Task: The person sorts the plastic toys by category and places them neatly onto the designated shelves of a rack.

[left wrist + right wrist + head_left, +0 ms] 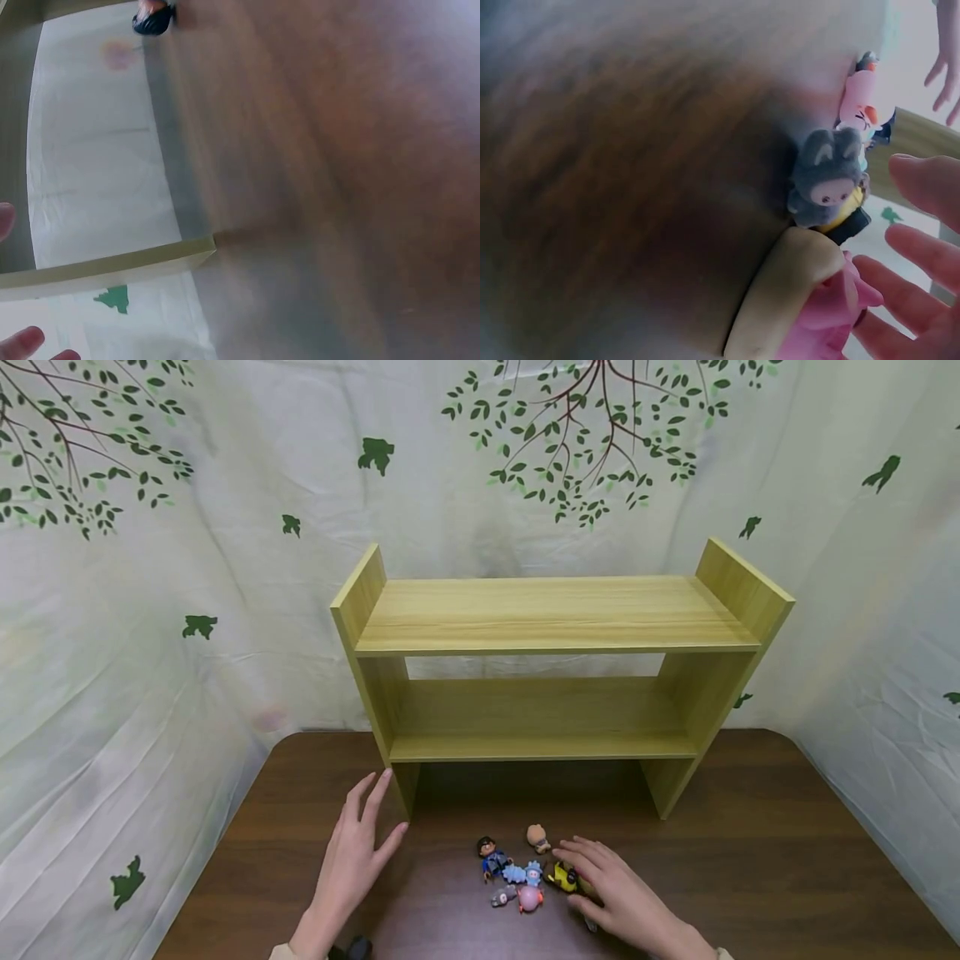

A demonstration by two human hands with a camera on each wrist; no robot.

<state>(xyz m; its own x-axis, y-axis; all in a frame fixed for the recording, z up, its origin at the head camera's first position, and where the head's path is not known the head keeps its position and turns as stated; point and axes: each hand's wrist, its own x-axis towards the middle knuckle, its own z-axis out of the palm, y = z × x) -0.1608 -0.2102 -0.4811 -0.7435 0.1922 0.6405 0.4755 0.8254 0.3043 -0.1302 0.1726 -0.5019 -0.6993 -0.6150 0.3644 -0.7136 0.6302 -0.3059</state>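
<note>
My left hand [351, 862] hovers over the table by the shelf's left leg, fingers spread and holding nothing. My right hand [618, 897], its fingers loosely extended, is over the right side of a cluster of small toys and partly hides some. A yellow-and-black toy [562, 877] lies under its fingers. Beside it are a fluffy blue toy [522, 873], a round pink toy [530, 898], a small grey toy [503, 896], a dark-haired figure [491, 860] and a beige figure [537, 837]. In the right wrist view, a grey long-eared toy [826, 180] and a pink-and-tan toy [806, 300] sit near the fingers.
A two-tier wooden shelf [543, 748] stands at the back of the brown table [757, 860]. Behind hangs a white cloth [247, 460] printed with leaves. A dark object [358, 948] shows near the left wrist at the front edge.
</note>
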